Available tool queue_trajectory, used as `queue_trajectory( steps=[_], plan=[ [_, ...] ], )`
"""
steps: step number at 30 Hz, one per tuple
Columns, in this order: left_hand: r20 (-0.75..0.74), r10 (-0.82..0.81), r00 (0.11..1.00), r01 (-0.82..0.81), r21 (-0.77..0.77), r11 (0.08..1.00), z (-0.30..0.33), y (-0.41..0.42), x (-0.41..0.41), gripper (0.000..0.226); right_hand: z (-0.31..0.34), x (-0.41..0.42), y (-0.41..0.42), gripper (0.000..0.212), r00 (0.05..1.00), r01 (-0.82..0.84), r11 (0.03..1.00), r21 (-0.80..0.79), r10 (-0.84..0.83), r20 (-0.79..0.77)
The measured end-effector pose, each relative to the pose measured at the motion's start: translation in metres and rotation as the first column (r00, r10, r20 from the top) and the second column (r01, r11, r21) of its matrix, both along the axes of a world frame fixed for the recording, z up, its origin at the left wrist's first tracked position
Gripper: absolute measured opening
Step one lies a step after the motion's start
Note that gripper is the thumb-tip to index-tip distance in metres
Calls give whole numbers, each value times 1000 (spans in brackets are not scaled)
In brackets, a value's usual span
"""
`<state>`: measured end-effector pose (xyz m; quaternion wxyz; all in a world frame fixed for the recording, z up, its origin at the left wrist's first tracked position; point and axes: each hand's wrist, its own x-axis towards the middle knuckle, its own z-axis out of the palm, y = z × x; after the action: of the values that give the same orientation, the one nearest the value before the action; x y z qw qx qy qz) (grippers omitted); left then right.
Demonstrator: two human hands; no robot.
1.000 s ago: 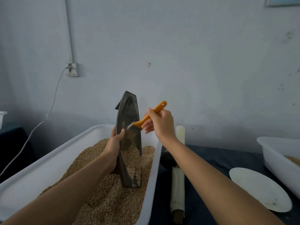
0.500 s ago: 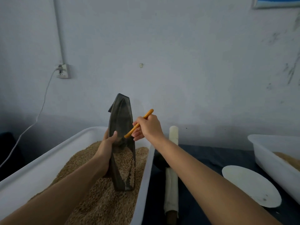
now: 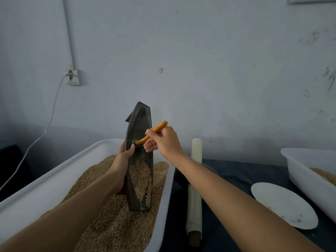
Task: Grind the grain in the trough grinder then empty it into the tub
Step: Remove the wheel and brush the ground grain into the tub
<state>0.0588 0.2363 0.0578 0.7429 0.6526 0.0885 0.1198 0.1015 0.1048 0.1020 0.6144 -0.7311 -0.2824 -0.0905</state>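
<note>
left hand (image 3: 122,160) grips the upended trough grinder (image 3: 140,157) over the tub (image 3: 54,180); right hand (image 3: 163,140) pinches an orange brush (image 3: 151,132) inside it.

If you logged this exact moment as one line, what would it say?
step: emptying trough grinder into tub | left hand: holds grinder upright | right hand: sweeps with orange brush | grain: remains in trough

Two hands are in view, the left hand (image 3: 122,161) and the right hand (image 3: 164,140). There is one dark trough grinder (image 3: 139,160), one orange-handled brush (image 3: 151,132), and two white tubs: a large tub (image 3: 54,180) at the table's left edge and a second tub (image 3: 307,177) at its right edge. One white plate (image 3: 283,204), one cloth-wrapped roller (image 3: 195,190), one wall socket (image 3: 72,77) with one cable (image 3: 49,124).
</note>
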Motion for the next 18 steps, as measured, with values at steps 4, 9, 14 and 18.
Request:
queue_trajectory(
  steps=[4,9,14,18],
  plan=[
    [8,12,1000,-12,19,1000,-1,0,0,51,-4,-5,-14,32,999,-49,996,-81,48,-13],
    [17,6,1000,-7,51,999,2,0,-3,48,2,-9,-20,31,998,-26,999,39,24,53],
    [83,-8,997,1,82,997,1,-4,-2,43,-6,-11,-14,22,999,6,990,140,-10,30],
    [111,4,994,-14,90,996,-1,-4,1,45,-18,-17,-17,25,992,31,992,122,-16,-122]
  ],
)
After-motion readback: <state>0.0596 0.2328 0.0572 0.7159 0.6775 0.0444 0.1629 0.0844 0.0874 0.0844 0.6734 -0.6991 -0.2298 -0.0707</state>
